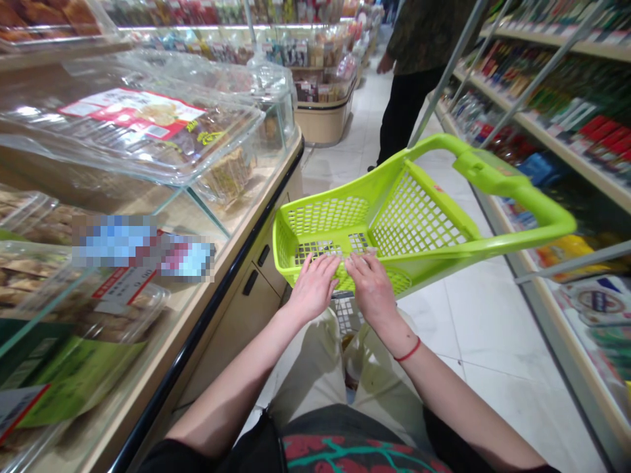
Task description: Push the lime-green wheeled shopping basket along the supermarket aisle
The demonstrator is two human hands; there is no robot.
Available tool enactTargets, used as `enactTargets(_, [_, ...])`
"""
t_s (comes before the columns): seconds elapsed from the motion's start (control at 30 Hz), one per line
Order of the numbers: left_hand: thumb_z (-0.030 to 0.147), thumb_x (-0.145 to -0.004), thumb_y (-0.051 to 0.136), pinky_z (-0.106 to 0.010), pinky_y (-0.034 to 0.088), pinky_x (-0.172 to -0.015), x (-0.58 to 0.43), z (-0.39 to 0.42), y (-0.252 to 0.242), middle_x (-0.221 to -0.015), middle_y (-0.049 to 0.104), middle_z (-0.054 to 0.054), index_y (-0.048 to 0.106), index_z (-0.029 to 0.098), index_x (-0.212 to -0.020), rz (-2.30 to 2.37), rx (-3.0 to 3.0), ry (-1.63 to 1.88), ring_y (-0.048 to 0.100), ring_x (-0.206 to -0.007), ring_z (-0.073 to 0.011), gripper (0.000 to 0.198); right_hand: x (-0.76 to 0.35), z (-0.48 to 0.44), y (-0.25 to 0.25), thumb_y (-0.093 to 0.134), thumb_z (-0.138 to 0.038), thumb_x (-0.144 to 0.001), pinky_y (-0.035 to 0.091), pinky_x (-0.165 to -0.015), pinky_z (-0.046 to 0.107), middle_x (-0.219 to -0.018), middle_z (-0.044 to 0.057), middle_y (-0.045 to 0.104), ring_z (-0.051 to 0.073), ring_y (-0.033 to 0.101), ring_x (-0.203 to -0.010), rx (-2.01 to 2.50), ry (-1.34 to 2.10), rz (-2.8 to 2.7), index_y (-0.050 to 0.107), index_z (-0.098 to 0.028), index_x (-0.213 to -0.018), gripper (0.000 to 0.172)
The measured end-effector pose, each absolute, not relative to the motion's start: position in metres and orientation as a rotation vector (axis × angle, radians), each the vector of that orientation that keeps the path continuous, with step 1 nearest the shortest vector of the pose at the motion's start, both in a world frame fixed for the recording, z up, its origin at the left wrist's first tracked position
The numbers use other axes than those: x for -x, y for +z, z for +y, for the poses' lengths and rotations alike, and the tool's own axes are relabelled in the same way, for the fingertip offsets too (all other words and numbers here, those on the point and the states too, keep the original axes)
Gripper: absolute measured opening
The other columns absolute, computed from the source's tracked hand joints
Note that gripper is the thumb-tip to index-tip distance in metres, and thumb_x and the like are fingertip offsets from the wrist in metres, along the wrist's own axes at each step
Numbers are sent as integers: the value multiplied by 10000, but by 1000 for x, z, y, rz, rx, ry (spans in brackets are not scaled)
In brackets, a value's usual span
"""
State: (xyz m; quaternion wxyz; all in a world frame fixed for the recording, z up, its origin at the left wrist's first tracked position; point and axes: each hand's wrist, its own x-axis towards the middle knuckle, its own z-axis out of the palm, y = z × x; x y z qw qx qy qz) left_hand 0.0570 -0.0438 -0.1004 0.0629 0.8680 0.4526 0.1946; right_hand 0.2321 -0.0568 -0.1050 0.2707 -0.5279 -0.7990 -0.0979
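A lime-green plastic shopping cart (424,253) with perforated sides stands in front of me, its handle to the right. Both of my hands are close together above its near rim. The fingers of my left hand (318,279) are bent and closed, and those of my right hand (369,279) are pinched together. A scrap of thin clear plastic film (372,251) shows whitish at the fingertips; most of it is hidden or too see-through to make out. Through the mesh, the part of the basket's floor that shows holds no goods.
On my left runs a display counter (261,220) with a black edge rail, glass dividers and clear packs of food (162,125). Shelves of packaged goods (557,112) line the right. Further along the tiled aisle stands a person in dark trousers (407,108).
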Motion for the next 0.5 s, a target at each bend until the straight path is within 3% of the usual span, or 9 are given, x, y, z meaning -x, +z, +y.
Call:
enactTargets(0.23, [266,-949,491,-508,255,-1203,-66,-47,-113,-1323,591,-114,444,186,-1364,1402,-2600,719,487,-1308,-257,426,-231,-57,-100,451,-127,-955,447,-1038,457,-1312,137,638,271,523,-1186,1361,-225,-2234,640,-158,-1244,347])
enactTargets(0.5, [320,-961,477,-502,260,-1188,-63,-47,-117,-1300,595,-113,428,199,-1382,1410,-2602,744,476,-1304,-259,441,-313,-63,-84,424,-111,-944,447,-1021,503,-1357,177,602,304,492,-1248,1499,-412,-2216,597,-129,-1304,399])
